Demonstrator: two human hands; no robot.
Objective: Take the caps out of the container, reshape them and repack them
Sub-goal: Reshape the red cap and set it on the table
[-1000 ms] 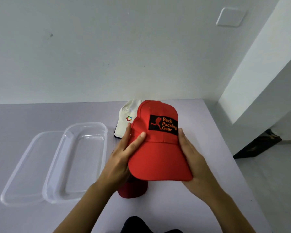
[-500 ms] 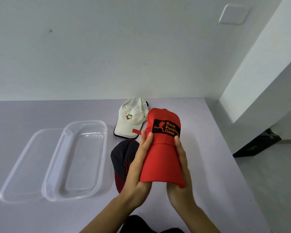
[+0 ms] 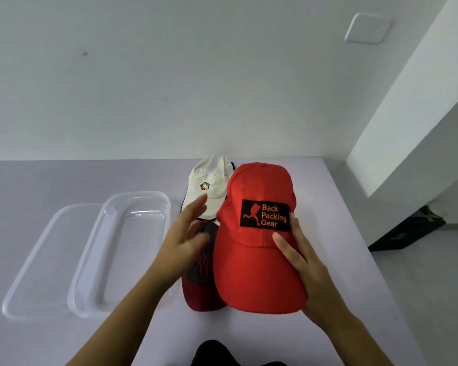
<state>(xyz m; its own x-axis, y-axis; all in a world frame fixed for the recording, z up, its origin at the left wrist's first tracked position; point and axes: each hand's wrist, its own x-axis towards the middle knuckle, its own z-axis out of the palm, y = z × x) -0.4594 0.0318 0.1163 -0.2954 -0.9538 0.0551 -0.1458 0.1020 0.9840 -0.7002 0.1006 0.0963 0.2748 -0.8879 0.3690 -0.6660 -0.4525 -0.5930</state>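
Observation:
A red cap (image 3: 251, 262) with a black "Back Packing Gear" patch is held above the table, brim toward me. My right hand (image 3: 306, 268) grips its right side, thumb on the front panel. My left hand (image 3: 181, 239) hovers just left of the cap, blurred, fingers spread and holding nothing. Under it lies a dark cap with a maroon brim (image 3: 201, 291), partly hidden by the red cap. A white cap (image 3: 209, 186) with a small coloured logo rests behind them. The clear plastic container (image 3: 90, 260) sits empty at the left.
The container's clear lid (image 3: 29, 273) lies flat against its left side. The pale table (image 3: 354, 260) ends close on the right, with a drop to the floor. A white wall stands behind the table. Something dark (image 3: 217, 352) shows at the bottom edge.
The red cap's brim, squeezed narrow between both hands half a second ago, has spread wide again. My left hand has let go and moved left; my right hand keeps its hold.

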